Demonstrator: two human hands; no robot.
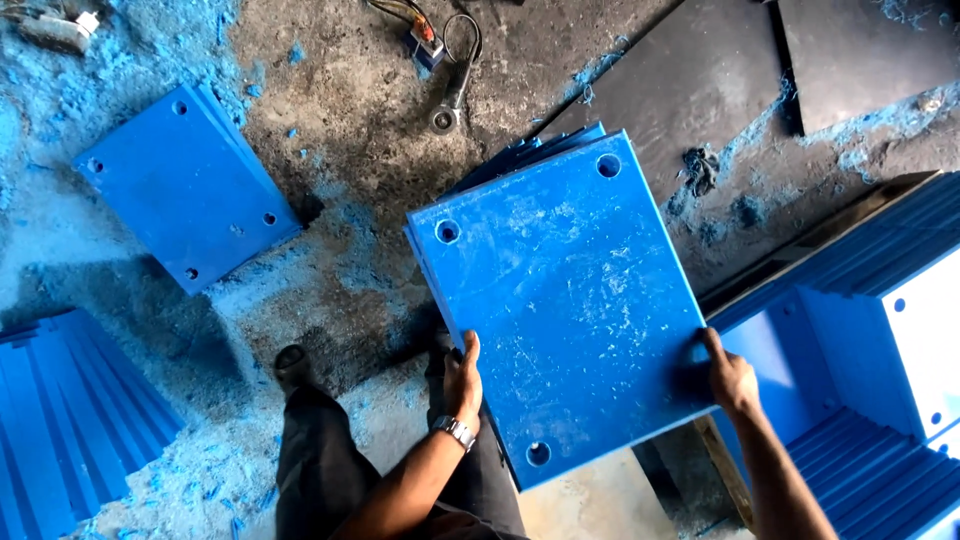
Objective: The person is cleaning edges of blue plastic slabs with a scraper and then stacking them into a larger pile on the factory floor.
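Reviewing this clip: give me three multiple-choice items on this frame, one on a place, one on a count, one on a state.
1. Where does the smaller stack of blue plates lie?
A. upper left floor
B. lower right
C. on the held plate

2. How many holes show in the held blue plate?
A. one
B. three
C. six

3. How is that plate held?
A. left hand and right hand grip its edges
B. one hand only
C. lying untouched

Answers: 1 A, it lies on the dusty floor at upper left; 2 B, two far corner holes, one near; 3 A, both hands clasp edges.
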